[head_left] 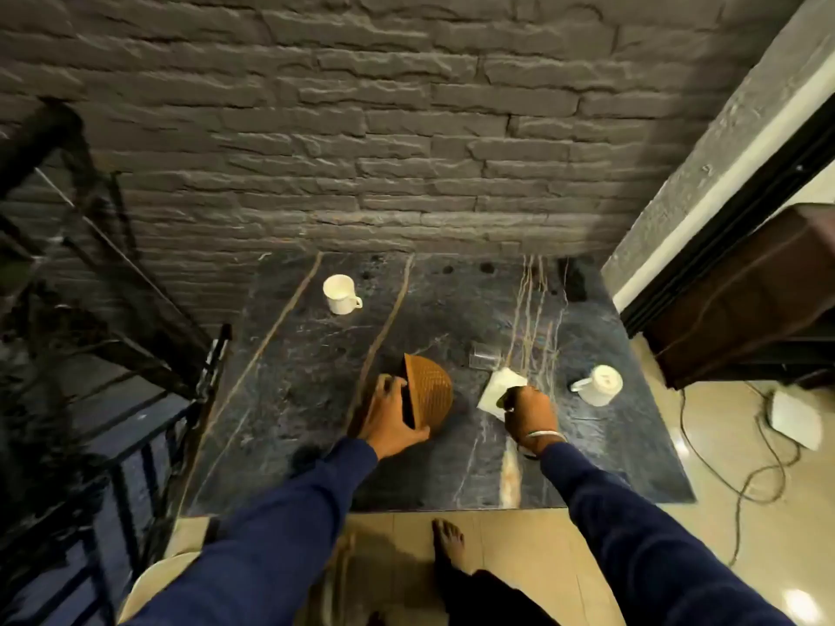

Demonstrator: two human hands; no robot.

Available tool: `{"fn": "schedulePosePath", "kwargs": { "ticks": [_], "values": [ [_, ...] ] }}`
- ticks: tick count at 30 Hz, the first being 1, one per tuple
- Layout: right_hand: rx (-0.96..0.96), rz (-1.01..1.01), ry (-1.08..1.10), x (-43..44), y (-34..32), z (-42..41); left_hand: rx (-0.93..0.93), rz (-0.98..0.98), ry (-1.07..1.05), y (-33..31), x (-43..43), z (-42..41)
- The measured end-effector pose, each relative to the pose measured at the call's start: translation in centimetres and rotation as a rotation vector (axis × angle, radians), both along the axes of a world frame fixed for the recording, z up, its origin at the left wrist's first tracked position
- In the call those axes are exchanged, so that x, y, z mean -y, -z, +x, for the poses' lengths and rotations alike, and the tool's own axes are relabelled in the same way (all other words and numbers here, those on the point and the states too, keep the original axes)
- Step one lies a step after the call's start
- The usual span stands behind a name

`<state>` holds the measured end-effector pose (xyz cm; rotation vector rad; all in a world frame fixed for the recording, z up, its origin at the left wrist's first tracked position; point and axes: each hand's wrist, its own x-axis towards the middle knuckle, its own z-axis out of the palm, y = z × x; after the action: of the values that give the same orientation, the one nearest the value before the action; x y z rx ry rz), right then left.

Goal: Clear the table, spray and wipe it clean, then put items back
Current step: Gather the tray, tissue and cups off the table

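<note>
While left fingers (388, 390) grip the tilted bowl (429, 390), right fingers (519, 399) pinch a napkin (499, 386).

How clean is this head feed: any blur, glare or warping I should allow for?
Head view: dim and soft throughout; wide-angle bends the wall; glare on the floor at right; the clear glass barely shows on the dark table; both cups read clearly.

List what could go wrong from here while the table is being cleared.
1. The left hand holds the brown basket tilted on its side; a loose grip could let it slip onto the marble table.
2. A clear glass stands close beyond the white napkin that the right hand pinches; pulling the napkin carelessly might knock it.
3. The white mug lies on its side near the right edge and might roll off.
</note>
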<state>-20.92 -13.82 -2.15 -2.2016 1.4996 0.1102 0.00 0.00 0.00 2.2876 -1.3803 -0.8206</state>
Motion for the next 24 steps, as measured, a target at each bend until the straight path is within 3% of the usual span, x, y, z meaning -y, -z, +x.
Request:
{"fn": "schedulePosePath", "kwargs": {
  "ticks": [2, 8, 12, 14, 18, 24],
  "values": [
    [0.03, 0.032, 0.07, 2.3, 1.2, -0.8, -0.012, 0.103, 0.077, 1.6, 2.5, -1.2],
    [0.022, 0.035, 0.083, 7.6, 4.7, -0.9, 0.324, 0.322, 0.147, 4.5, 8.4, -2.3],
    [-0.108, 0.003, 0.025, 9.5, 7.1, -0.8, 0.224, 0.436, 0.011, 5.1, 10.4, -2.2],
    [-0.07, 0.023, 0.035, 9.8, 7.5, -0.6, 0.183, 0.451, -0.029, 5.2, 10.9, -2.3],
    [0.02, 0.163, 0.101, 10.9, 7.5, 0.0, 0.107, 0.387, -0.096, 5.1, 11.4, -2.5],
    [0.074, 0.267, 0.114, 9.5, 6.1, -1.2, -0.18, -0.004, -0.168, 4.9, 8.9, -2.7]
  ]
}}
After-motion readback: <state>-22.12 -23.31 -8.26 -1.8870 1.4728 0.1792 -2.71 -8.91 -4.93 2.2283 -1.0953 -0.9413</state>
